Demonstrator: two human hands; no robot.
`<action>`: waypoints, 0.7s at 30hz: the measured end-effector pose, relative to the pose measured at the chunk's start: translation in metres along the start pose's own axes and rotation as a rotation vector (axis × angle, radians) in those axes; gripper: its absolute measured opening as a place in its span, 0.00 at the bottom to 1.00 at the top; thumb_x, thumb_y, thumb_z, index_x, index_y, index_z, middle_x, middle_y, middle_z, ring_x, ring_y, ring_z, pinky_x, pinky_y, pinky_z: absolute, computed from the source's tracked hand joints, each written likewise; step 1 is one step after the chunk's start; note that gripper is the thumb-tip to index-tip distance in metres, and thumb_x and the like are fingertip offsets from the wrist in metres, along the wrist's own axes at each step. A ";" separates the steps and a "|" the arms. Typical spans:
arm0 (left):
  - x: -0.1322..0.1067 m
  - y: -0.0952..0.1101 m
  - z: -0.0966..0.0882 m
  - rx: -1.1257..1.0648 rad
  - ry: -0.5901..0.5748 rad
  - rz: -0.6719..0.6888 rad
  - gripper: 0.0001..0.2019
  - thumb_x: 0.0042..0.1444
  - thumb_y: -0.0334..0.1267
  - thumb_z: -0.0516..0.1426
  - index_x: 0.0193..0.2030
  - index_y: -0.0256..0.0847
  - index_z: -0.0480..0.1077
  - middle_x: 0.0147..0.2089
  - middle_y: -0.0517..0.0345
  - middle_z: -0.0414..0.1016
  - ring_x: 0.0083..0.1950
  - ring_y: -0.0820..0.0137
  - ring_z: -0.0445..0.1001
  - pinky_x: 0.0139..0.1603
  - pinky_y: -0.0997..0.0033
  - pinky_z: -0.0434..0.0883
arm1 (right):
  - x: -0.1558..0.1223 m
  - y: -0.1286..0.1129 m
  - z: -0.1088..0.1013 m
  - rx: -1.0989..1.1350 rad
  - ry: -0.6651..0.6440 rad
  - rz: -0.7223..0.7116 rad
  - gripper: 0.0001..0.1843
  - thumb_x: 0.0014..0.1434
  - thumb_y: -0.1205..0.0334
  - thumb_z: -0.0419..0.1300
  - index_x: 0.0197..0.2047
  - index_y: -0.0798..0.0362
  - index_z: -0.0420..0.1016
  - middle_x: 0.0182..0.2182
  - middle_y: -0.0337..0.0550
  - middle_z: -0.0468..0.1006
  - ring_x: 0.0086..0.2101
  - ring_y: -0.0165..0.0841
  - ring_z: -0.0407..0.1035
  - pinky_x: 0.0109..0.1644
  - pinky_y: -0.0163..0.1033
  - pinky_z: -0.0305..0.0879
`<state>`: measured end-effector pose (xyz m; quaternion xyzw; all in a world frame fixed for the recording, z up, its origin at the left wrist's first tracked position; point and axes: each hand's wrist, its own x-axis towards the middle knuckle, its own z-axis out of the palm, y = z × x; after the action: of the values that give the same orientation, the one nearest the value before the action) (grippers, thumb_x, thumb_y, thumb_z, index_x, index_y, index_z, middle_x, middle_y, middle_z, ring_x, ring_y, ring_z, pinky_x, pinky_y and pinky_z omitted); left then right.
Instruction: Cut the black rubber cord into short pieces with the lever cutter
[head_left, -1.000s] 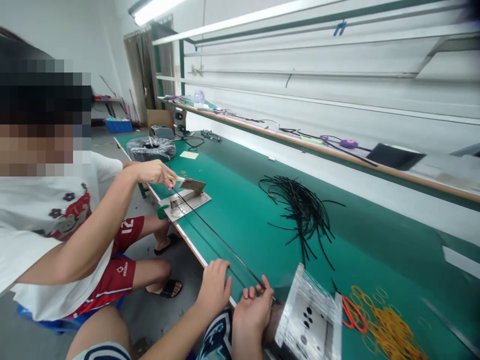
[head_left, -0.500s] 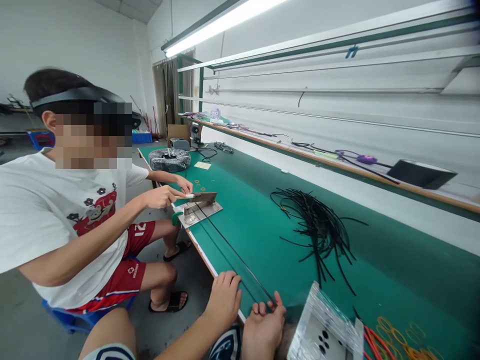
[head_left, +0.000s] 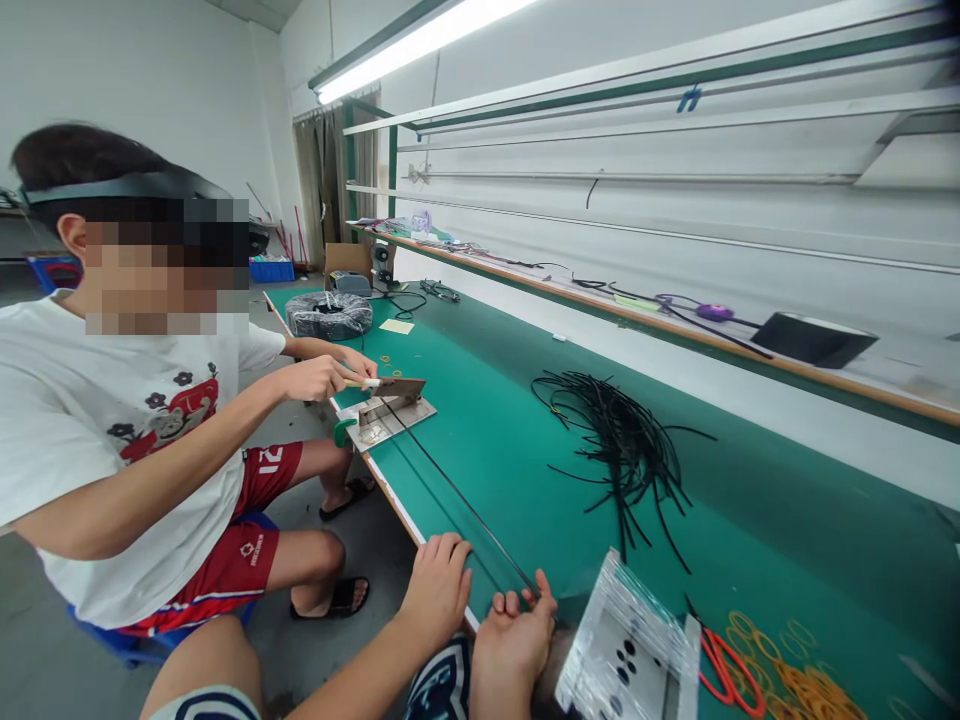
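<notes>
From where I stand, the long thin black cable (head_left: 457, 491) is the thing to watch. It runs from the flat silver metal cutting base (head_left: 371, 433) across to the wearer's right hand (head_left: 516, 632), which sits nearer the viewer than the base, fingertips pinched on the cable's end. The left hand (head_left: 439, 583) lies between that hand and the base, on the bench edge, fingers lightly together; I see nothing in it.

At the base, a co-worker's nearer hand (head_left: 321, 378) grips the wooden handle of a broad steel blade (head_left: 401, 388), tilted over the cable. The co-worker's farther hand (head_left: 360, 365) is just behind the base, close to that blade; a slip could catch its fingers, I'd say. Should the right hand's pinch loosen, or pull unevenly, the cable could slide across the base and the cut land off length. Slack could skew it too.
</notes>
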<state>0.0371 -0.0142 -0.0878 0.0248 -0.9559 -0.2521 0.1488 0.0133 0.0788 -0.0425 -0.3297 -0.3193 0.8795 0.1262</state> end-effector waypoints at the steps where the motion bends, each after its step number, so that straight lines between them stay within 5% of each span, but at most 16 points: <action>1: 0.000 0.000 0.000 0.003 0.000 -0.001 0.16 0.60 0.32 0.50 0.54 0.45 0.66 0.53 0.54 0.68 0.52 0.62 0.64 0.53 0.60 0.62 | 0.000 0.000 0.000 -0.003 0.001 -0.001 0.16 0.50 0.53 0.59 0.43 0.46 0.70 0.28 0.30 0.55 0.20 0.21 0.47 0.21 0.33 0.47; 21: 0.001 0.002 -0.004 0.015 -0.050 -0.019 0.16 0.61 0.34 0.48 0.55 0.44 0.65 0.54 0.53 0.67 0.53 0.62 0.63 0.55 0.59 0.61 | -0.002 -0.001 -0.003 -0.071 -0.060 -0.015 0.20 0.50 0.50 0.59 0.45 0.46 0.67 0.28 0.29 0.55 0.20 0.21 0.48 0.23 0.34 0.49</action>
<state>0.0376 -0.0145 -0.0836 0.0290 -0.9609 -0.2467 0.1224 0.0170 0.0800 -0.0421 -0.3050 -0.3564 0.8761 0.1113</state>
